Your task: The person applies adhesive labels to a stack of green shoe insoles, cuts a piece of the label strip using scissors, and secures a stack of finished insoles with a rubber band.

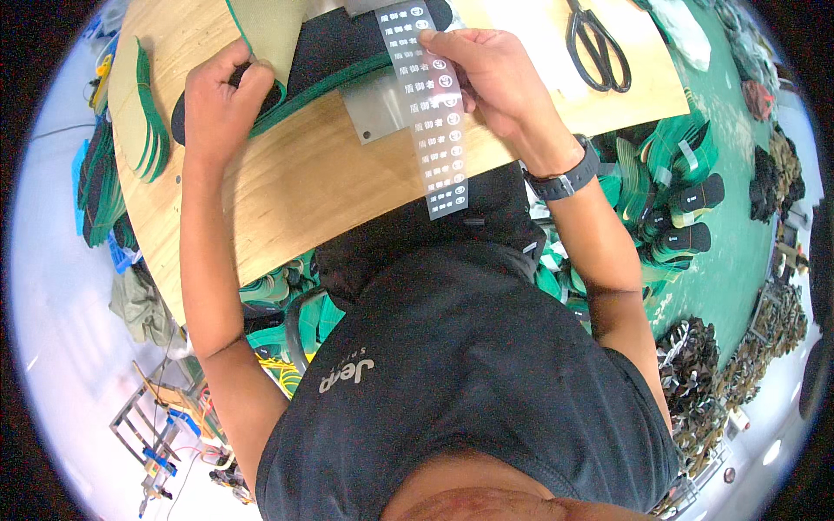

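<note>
Left hand (230, 108): fingers curled tight, grasping the lower end of a beige insole (268, 30) with a green edge, which rises just beyond the knuckles. How many layers sit inside the grip cannot be told. Under and to the right of these fingers lies a black-topped insole stack (334, 52) with green sides, flat on the wooden worktop (304, 187).

Right hand (486, 78): thumb and fingers pinch a translucent label strip (437, 139) with white print near its upper part. The strip hangs down from the fingertips, past the worktop's near edge. A black wristwatch (565, 180) sits on this wrist.

Left of the right fingers, partly behind the strip: a grey metal plate (372, 113) with a small hole. Beyond them, to the right, black-handled scissors (598, 52). Well left of the left fingers, a curved beige-and-green insole bundle (149, 117).
</note>
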